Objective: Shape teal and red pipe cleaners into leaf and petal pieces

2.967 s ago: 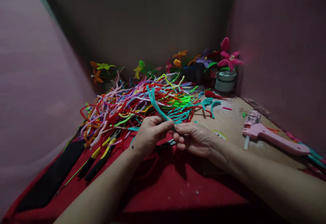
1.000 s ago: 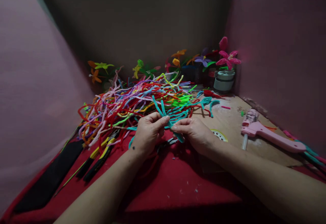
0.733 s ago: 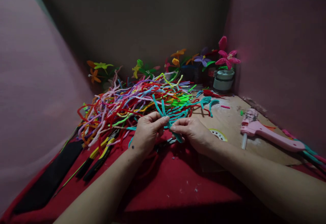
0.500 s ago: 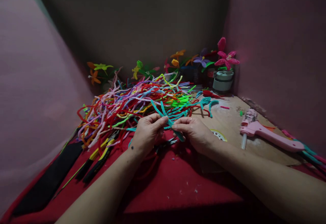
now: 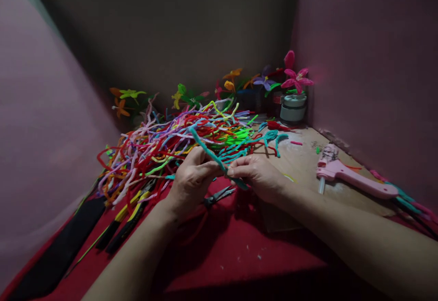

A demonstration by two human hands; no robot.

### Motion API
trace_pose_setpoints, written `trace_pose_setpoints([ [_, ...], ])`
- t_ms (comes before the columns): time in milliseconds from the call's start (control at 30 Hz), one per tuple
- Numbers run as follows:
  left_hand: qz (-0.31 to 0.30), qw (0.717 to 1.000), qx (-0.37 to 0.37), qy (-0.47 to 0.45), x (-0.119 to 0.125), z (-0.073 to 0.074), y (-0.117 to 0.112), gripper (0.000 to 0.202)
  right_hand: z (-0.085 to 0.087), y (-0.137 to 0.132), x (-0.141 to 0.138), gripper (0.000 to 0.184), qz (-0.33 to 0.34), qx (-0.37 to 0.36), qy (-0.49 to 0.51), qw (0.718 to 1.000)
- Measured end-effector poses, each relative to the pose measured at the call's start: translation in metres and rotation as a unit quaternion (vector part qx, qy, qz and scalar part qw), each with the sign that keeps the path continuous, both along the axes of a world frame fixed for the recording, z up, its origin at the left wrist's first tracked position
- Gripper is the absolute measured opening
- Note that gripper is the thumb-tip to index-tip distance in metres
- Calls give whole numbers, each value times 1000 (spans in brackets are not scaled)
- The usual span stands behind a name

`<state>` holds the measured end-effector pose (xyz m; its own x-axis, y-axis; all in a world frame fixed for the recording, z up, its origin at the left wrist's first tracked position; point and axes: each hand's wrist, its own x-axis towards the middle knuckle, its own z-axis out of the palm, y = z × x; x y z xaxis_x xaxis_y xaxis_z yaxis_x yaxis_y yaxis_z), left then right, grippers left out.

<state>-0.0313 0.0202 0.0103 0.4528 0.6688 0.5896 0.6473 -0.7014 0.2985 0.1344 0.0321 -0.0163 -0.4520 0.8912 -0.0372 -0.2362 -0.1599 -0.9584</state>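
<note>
Between my two hands is a teal pipe cleaner (image 5: 207,149), its long end slanting up to the left and a short bent part showing below the fingertips. My left hand (image 5: 195,175) is closed with its fingers pinched on the pipe cleaner. From the other side, my right hand (image 5: 255,173) grips it between thumb and forefinger. Just under the left hand lie small scissors (image 5: 219,196), their handles partly hidden. Behind the hands spreads a heap of many-coloured pipe cleaners (image 5: 171,143), with more teal ones at its right edge.
Yellow-and-black pliers (image 5: 128,221) and a black strip (image 5: 65,251) lie at left on the red cloth (image 5: 239,264). A pink glue gun (image 5: 356,180) rests on the brown board (image 5: 301,155) at right. Pipe-cleaner flowers and a grey jar (image 5: 293,109) line the back.
The teal pipe cleaner's two upper ends, apart before, now show as one line. My left hand has turned and shifted slightly. The whole view has moved a little to the right.
</note>
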Motion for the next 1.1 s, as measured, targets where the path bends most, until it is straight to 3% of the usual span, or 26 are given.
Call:
trace_pose_setpoints([
  [100,-40,990,72,113,-4,5,-3,19,3,1,3,6,46,-1,-16,999],
  [200,-80,978,70,181,-4,6,-6,19,4,2,5,7,67,14,-56,996],
  [300,-54,987,-12,153,-1,4,-11,19,3,2,4,8,50,35,-109,992],
  [400,-9,982,-188,23,3,2,-12,22,2,-1,3,11,23,114,-148,982],
  [433,1,963,-265,-44,4,1,-12,23,2,-3,3,12,9,159,-162,974],
  [500,2,885,-429,-182,6,-2,-8,22,1,-7,3,13,-37,273,-202,940],
  [600,-43,713,-612,-341,7,-9,-2,21,0,-14,4,15,-123,464,-265,836],
  [633,-58,669,-642,-370,7,-10,-1,21,-1,-16,4,16,-142,511,-278,801],
  [667,-68,646,-656,-385,7,-11,-1,21,-1,-16,4,17,-155,542,-282,776],
  [700,-69,648,-650,-392,7,-10,-1,21,-1,-17,4,17,-163,556,-277,767],
  [733,-59,676,-624,-388,7,-9,-2,20,-1,-17,4,16,-169,550,-264,774],
  [833,-13,831,-428,-354,4,0,-6,13,2,-13,4,13,-164,437,-190,864],
  [900,-21,910,-276,-309,2,6,-9,15,5,-10,4,10,-133,335,-124,925],
  [1000,-63,970,-127,-195,-1,13,-12,13,8,-7,4,8,-64,237,-42,968],
  [1100,-86,990,-54,-100,-2,15,-13,7,9,-8,4,8,-20,201,-22,979],
])
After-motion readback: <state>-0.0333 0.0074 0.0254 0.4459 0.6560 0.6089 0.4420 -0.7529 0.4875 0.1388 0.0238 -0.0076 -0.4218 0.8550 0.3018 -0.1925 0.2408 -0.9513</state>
